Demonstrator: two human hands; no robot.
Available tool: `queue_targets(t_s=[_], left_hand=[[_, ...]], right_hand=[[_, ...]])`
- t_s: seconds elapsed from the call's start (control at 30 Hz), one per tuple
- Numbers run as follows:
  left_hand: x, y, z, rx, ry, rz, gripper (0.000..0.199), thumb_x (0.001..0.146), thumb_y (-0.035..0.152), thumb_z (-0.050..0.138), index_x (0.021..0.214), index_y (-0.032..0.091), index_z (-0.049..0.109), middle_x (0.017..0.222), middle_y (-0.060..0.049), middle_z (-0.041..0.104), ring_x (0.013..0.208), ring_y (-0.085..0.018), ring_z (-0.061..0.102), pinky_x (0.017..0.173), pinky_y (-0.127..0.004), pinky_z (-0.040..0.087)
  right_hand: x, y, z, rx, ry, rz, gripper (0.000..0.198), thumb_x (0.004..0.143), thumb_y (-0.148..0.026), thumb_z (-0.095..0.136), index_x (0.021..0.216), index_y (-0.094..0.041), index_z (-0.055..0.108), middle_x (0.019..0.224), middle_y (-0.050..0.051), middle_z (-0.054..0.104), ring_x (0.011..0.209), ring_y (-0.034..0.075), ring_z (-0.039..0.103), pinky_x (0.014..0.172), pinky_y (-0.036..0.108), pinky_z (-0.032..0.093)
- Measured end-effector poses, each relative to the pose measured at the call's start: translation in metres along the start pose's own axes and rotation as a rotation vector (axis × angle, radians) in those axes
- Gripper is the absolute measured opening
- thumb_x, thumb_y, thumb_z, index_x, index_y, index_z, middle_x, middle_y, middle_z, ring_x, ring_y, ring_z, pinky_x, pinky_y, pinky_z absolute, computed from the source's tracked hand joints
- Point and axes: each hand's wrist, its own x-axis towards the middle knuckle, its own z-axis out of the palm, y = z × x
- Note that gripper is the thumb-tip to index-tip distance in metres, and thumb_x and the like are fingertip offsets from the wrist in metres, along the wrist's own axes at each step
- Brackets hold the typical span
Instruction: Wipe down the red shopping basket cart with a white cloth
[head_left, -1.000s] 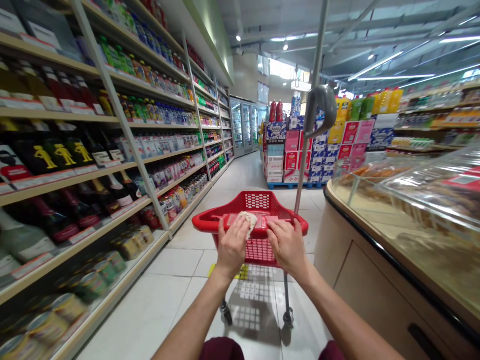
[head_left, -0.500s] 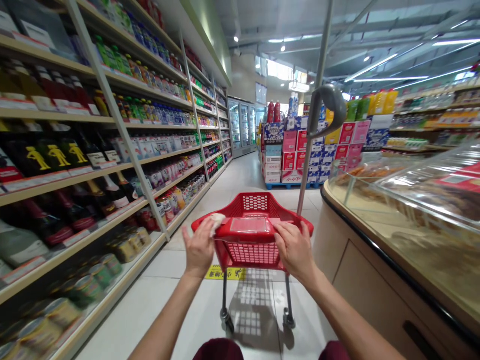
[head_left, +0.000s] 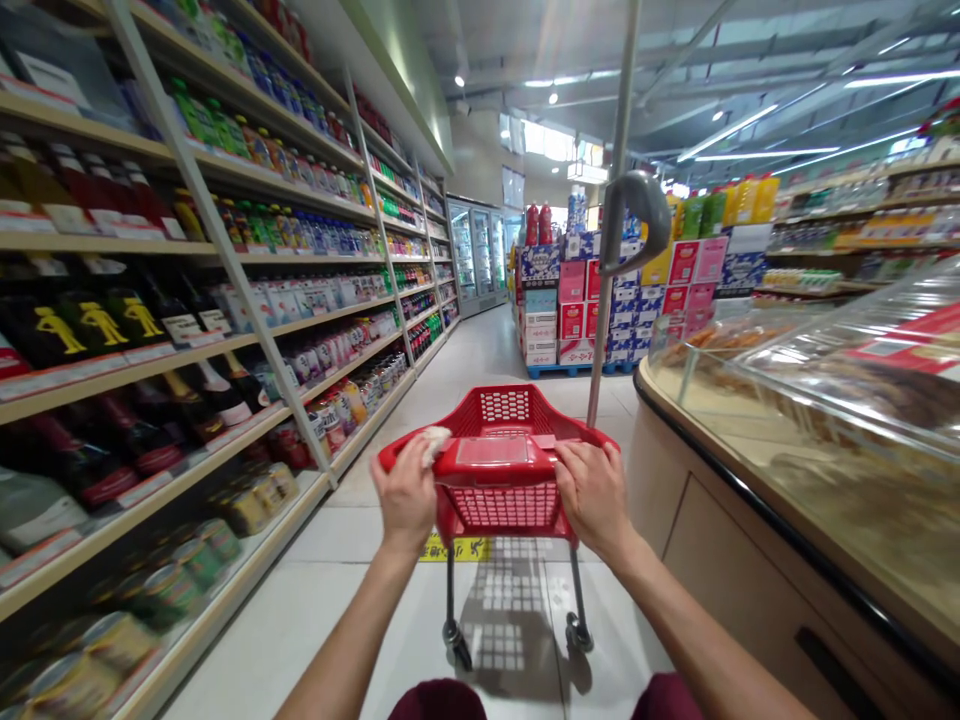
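A red shopping cart (head_left: pixel 498 510) with a mesh basket stands in front of me, its handle toward my body. My left hand (head_left: pixel 406 490) is closed over the left end of the handle. A crumpled white tissue (head_left: pixel 436 444) pokes out by its fingertips, pressed against the red plastic. At the right end, my right hand (head_left: pixel 594 492) wraps its fingers over the handle. A clear label panel (head_left: pixel 495 452) lies on the handle between the two hands. From the cart's right side rises a tall metal pole (head_left: pixel 609 330) with a grey hook-shaped grip (head_left: pixel 637 222).
Shelves of bottles and cans (head_left: pixel 247 255) line the left side. A glass-edged food counter (head_left: pixel 697 440) runs close along the right. Ahead stand stacked drink cartons (head_left: pixel 574 300) on a blue pallet, with glass-door fridges (head_left: pixel 478 250) beyond. A yellow floor sticker (head_left: pixel 472 549) lies under the cart.
My left hand has lowered its spread fingers and curled more firmly around the handle. The view has shifted slightly, with the pole and the counter a little further left.
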Motion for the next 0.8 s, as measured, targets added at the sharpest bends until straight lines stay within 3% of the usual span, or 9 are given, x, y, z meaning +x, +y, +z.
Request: queue_targets(t_s=[0.17,0.33,0.53,0.7,0.8], left_hand=[[0.002,0.049,0.008,-0.160,-0.131,0.208,0.031,0.082,0.014,0.034,0.107,0.020,0.051,0.114,-0.007,0.059,0.107,-0.017,0.052,0.106,-0.049,0.007],[0.012,0.046,0.005,-0.091,-0.057,0.037,0.030,0.082,0.016,0.033,0.104,0.019,0.053,0.107,-0.009,0.063,0.097,-0.020,0.058,0.104,-0.053,0.011],[0.004,0.070,0.011,-0.186,-0.154,0.257,0.030,0.083,0.016,0.033,0.106,0.020,0.053,0.111,-0.006,0.060,0.105,-0.016,0.053,0.106,-0.047,0.011],[0.008,0.052,0.006,-0.064,-0.054,0.064,0.029,0.082,0.017,0.034,0.104,0.019,0.053,0.109,-0.009,0.062,0.101,-0.019,0.056,0.103,-0.053,0.012],[0.006,0.063,0.011,-0.110,-0.092,0.172,0.030,0.082,0.016,0.033,0.104,0.019,0.053,0.110,-0.009,0.061,0.104,-0.018,0.054,0.105,-0.051,0.011]], right_hand=[[0.002,0.005,-0.004,-0.007,-0.019,0.011,0.031,0.086,-0.025,0.032,0.099,-0.017,0.059,0.097,0.006,0.063,0.093,0.020,0.051,0.090,0.041,0.026],[0.001,0.009,-0.006,-0.014,0.024,0.042,0.030,0.086,-0.025,0.031,0.098,-0.018,0.058,0.096,0.006,0.063,0.094,0.020,0.052,0.093,0.043,0.021],[0.002,0.003,-0.002,-0.011,-0.017,0.054,0.032,0.087,-0.025,0.030,0.098,-0.016,0.058,0.097,0.006,0.063,0.095,0.020,0.052,0.095,0.043,0.020],[0.003,0.005,-0.001,-0.002,-0.014,0.053,0.031,0.087,-0.026,0.031,0.099,-0.017,0.057,0.100,0.006,0.062,0.097,0.020,0.051,0.095,0.044,0.020],[0.004,0.000,0.001,-0.004,-0.020,0.040,0.031,0.087,-0.026,0.030,0.100,-0.017,0.057,0.101,0.007,0.063,0.098,0.020,0.051,0.095,0.045,0.019]])
